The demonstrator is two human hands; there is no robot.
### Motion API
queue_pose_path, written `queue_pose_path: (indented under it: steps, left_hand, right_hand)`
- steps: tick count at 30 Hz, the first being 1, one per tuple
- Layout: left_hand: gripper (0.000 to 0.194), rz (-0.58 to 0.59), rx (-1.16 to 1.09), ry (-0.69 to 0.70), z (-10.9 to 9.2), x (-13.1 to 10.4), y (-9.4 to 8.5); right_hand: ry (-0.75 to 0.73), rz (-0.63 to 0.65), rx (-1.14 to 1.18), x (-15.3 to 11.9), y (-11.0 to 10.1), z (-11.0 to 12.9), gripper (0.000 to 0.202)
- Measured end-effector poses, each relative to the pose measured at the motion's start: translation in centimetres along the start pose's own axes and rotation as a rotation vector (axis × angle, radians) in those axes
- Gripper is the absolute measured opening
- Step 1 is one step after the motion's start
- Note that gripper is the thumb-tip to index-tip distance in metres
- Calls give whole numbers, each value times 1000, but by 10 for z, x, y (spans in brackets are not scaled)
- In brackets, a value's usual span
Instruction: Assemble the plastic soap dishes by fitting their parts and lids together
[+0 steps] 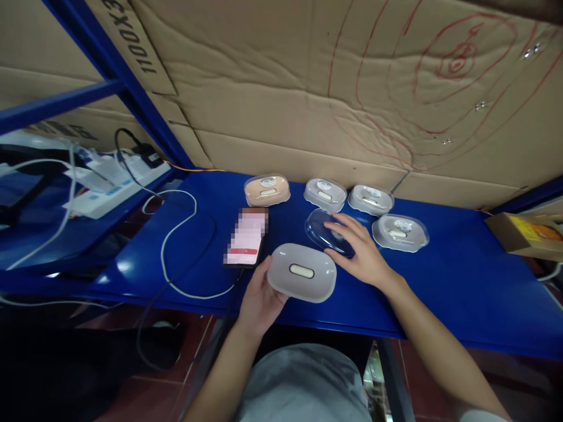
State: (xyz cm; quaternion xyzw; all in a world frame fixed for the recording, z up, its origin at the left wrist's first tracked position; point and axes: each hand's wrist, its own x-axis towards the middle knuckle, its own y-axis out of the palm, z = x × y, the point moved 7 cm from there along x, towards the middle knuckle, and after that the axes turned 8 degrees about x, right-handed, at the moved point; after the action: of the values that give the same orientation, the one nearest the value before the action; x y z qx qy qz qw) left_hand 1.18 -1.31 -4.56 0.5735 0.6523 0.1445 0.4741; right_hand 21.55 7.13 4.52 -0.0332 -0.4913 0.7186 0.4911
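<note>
My left hand (259, 299) grips the left end of a grey oval dish (303, 287), which has a pale oval piece in its middle and is held over the front of the blue table. Right of and behind the dish, my right hand (360, 252) has its fingers closed over a clear plastic lid (320, 227) with a round sticker. Behind them are a peach dish (267, 191) and two grey dishes (325, 194) (370, 200), all under clear lids. Another lidded dish (400, 232) sits right of my right hand.
A phone (246, 237) with a lit screen lies left of the dish, a white cable (163, 252) beside it. Power strips (114, 179) are at the left, an open cardboard box (525, 234) at the right. Cardboard (272, 94) stands behind the table (461, 287).
</note>
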Motion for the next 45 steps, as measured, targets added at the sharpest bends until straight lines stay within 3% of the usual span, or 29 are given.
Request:
queue_pose_path:
  steps: [5,10,13,21,31,39,45]
  left_hand:
    - [27,39,5,-27,3,-1,5]
    - [26,65,14,-15,5,0,8]
    - [28,56,9,3,5,2,4]
    - [27,15,-11,33,2,4,0]
    - [40,-13,19,69,-2,5,1]
    - [62,51,160,173,-7,-2,8]
    - [56,46,190,211,-7,-1,4]
  right_hand:
    - [-73,-118,95,-1,-14,21,55]
    - [-318,69,108,-9,12,59,54]
    - [-379,117,98,-14,25,72,52]
    - [-394,139,8,-17,36,72,52]
    - [-426,251,-153,-22,47,68,67]
    - [-398,239,-96,-22,47,63,64]
    - [-391,239,-88,-22,47,65,62]
